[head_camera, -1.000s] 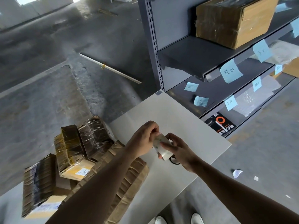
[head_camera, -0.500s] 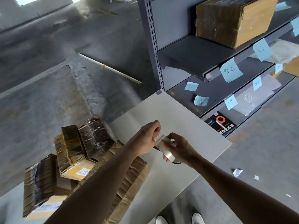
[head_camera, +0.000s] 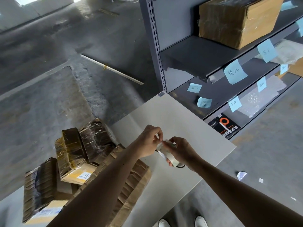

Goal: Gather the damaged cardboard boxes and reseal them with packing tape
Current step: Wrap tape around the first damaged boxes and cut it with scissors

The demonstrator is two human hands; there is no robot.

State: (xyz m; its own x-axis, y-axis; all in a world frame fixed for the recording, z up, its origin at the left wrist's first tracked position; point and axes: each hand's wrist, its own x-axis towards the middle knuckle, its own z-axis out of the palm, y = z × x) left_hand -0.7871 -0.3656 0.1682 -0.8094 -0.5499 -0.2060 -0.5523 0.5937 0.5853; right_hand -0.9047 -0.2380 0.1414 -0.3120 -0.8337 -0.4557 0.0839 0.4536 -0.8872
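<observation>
Clear plastic packing-tape roll (head_camera: 167, 154) above pale grey tabletop (head_camera: 188, 125) | right hand (head_camera: 182, 151) curls round it | left hand (head_camera: 150, 141) has shifted from covering it to pinching its edge | tape end probably being lifted | battered brown cardboard boxes (head_camera: 85, 153) at table's left await taping

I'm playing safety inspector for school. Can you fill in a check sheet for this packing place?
Surface: pale table, with boxes piled on its left part.
Job's things: crumpled, taped cardboard boxes stacked together; clear tape roll held above the table.
Clutter: paper scraps on the floor at the right; a white strip lying farther off.
Hands: left hand pinches the roll's edge with its fingers; right hand grips the roll.
Cables: nothing seen.
Surroundings: grey shelf with blue sticky notes and a large box.
</observation>
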